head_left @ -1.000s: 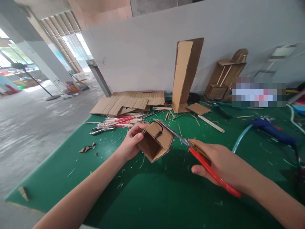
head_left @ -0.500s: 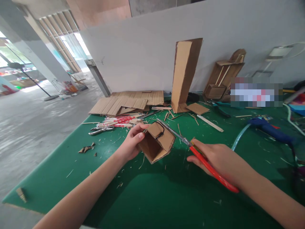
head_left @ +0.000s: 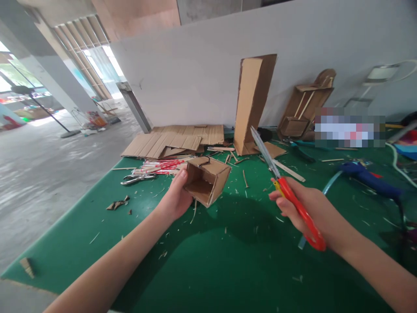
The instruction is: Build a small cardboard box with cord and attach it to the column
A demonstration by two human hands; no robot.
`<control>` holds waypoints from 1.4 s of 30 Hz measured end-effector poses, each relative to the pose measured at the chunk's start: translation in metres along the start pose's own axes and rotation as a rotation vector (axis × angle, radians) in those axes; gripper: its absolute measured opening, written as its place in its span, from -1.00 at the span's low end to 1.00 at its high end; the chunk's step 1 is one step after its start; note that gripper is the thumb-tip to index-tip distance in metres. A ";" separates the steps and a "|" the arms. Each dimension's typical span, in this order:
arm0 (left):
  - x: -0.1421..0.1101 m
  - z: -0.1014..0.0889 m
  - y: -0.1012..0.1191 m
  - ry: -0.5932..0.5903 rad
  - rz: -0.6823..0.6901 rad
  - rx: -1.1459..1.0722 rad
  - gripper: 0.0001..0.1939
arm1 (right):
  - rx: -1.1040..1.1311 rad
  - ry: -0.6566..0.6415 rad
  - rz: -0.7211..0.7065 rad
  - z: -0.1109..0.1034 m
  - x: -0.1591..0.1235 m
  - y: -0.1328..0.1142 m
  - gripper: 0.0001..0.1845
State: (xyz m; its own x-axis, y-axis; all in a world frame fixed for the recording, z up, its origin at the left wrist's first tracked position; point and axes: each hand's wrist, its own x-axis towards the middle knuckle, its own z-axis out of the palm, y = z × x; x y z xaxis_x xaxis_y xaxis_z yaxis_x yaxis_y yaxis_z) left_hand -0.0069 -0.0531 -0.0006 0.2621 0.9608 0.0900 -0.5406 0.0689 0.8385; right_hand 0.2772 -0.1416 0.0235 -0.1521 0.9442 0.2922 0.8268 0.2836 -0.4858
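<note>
My left hand (head_left: 177, 198) is closed on the left side of a small open cardboard box (head_left: 219, 180), tilted so its hollow inside faces me. A dark cord or line shows on the box's upper face. In my right hand (head_left: 306, 208) is a pair of scissors (head_left: 298, 211) with red handles and a bit of yellow. The blades look closed and point up and to the left, apart from the box. Some fingers of my left hand are hidden behind the cardboard.
On the green table (head_left: 195, 269) lie flat cardboard sheets (head_left: 156, 143), red-and-white wrapped sticks (head_left: 166, 165), metal scissors (head_left: 138, 178) and a blue glue gun (head_left: 371, 177). A tall cardboard piece (head_left: 249, 104) stands near the wall, beside a cardboard model (head_left: 304, 106). Scraps are scattered about.
The scissors have swung away from the box, up and to the right, and their tips have left its edge. My left hand has turned the box and raised it slightly.
</note>
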 end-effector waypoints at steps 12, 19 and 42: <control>-0.006 0.000 0.003 -0.136 -0.103 -0.070 -0.53 | -0.064 -0.134 0.108 0.005 0.000 -0.011 -0.18; -0.007 0.001 0.001 -0.189 -0.112 0.000 -0.38 | -0.139 -0.139 0.072 0.009 -0.001 -0.015 -0.07; -0.011 0.000 -0.004 -0.259 -0.188 0.005 -0.37 | -0.144 -0.110 -0.054 0.011 -0.002 -0.019 -0.44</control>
State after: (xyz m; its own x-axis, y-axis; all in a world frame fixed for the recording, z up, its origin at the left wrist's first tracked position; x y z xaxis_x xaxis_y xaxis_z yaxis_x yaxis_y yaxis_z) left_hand -0.0080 -0.0637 -0.0050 0.5523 0.8310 0.0663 -0.4593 0.2370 0.8561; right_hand 0.2560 -0.1470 0.0226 -0.2501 0.9430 0.2195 0.8836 0.3149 -0.3464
